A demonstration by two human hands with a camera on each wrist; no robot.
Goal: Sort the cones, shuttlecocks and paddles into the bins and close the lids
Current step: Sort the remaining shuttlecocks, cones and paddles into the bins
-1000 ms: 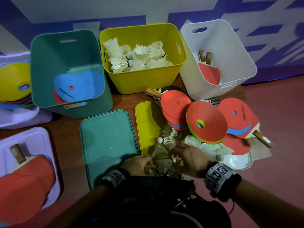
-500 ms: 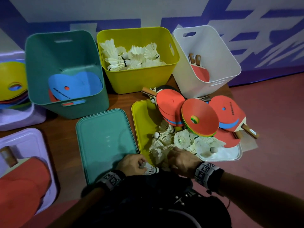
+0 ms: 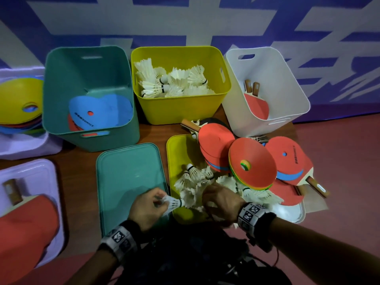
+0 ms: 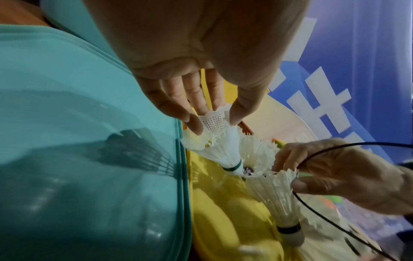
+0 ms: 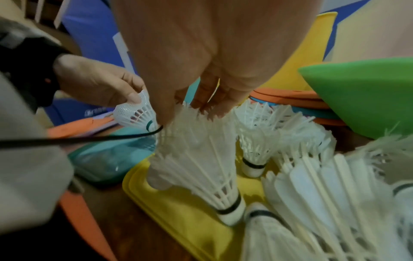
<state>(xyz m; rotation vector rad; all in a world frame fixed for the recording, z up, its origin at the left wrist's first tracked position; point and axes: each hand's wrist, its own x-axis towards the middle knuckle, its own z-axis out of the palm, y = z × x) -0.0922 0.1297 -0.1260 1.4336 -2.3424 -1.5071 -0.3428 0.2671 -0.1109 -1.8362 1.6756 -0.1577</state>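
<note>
Left grip (image 4: 210, 113) pinches a mesh shuttlecock (image 4: 214, 141) by its skirt at the teal lid's (image 3: 127, 177) right edge; right grip (image 5: 192, 109) pinches a feathered one (image 5: 201, 162) standing on the yellow lid (image 3: 176, 149). Lift both gently by the skirts, then drop them into the yellow bin (image 3: 185, 108).

A brown wooden table (image 3: 78, 171) carried everything. Along its far edge stood a teal bin (image 3: 90, 136), a yellow bin (image 3: 181, 112) and a white bin (image 3: 257, 112), left to right. Nearer lay a teal lid (image 3: 127, 177) flat on the wood, with a yellow lid (image 3: 176, 153) just to its right and a white lid (image 3: 292, 212) further right. At the left edge sat two pale purple lids (image 3: 30, 171), one far, one near
</note>
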